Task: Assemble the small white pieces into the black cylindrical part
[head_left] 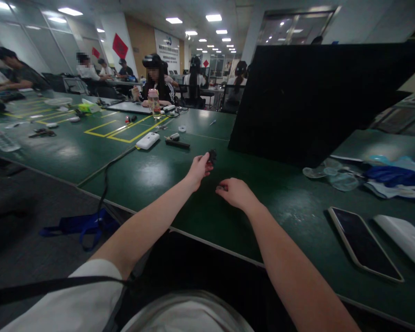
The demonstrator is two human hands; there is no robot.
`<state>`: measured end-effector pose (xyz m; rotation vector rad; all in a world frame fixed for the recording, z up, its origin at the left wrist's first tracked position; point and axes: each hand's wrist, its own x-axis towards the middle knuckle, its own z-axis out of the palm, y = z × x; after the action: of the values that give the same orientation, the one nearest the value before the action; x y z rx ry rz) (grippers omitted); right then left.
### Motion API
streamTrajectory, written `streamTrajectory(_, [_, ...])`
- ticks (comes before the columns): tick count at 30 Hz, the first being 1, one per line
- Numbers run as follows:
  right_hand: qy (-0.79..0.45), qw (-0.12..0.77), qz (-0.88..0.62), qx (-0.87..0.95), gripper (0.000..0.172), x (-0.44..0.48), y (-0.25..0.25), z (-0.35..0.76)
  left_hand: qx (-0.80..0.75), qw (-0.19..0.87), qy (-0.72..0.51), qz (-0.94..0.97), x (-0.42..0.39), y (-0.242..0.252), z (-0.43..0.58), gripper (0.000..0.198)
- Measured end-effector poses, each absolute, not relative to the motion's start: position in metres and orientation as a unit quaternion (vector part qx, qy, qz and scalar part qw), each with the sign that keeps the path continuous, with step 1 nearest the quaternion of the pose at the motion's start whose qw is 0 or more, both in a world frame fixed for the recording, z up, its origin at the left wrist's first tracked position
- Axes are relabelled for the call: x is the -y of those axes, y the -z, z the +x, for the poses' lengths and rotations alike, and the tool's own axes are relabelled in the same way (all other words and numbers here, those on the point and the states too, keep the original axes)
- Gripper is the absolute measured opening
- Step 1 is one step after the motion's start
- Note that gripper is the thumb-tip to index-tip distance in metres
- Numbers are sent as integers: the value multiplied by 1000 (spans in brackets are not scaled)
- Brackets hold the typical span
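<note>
My left hand (198, 171) is raised a little over the green table (180, 203), fingers closed. Between thumb and fingers it grips a small dark, jagged object (212, 156), too small and dim to name. Just to the right and nearer to me, my right hand (238, 192) is low over the tabletop. Its thumb and fingertips pinch a small greyish piece (222, 187), mostly covered by the fingers. The two hands are apart.
A large black panel (307, 101) leans at the right. A phone (364, 242), a white device (408, 244) and blue-and-white crumpled items (397, 175) lie nearby. Beyond my hands are a white box (147, 140), a black bar (177, 144) and a bottle (154, 105). A person (155, 83) sits opposite.
</note>
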<state>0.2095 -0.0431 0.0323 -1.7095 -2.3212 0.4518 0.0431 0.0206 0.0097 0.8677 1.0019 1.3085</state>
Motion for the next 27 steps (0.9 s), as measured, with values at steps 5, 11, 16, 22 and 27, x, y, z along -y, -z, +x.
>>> streamTrajectory(5, [-213,147,-626,736,25,41,-33,219,-476,459,-536,524,-14,-1,45,47])
streamTrajectory(11, [-223,272,-651,673,26,35,-33,227,-485,342,-479,647,-10,0,34,47])
streamTrajectory(16, [-230,346,-657,629,26,33,-39,234,-471,361,-424,684,-10,4,35,49])
streamTrajectory(22, [-218,280,-594,722,23,41,-39,225,-423,295,-340,786,-2,0,37,48])
streamTrajectory(27, [-187,248,-592,744,22,42,-37,223,-421,248,-293,822,3,-5,38,48])
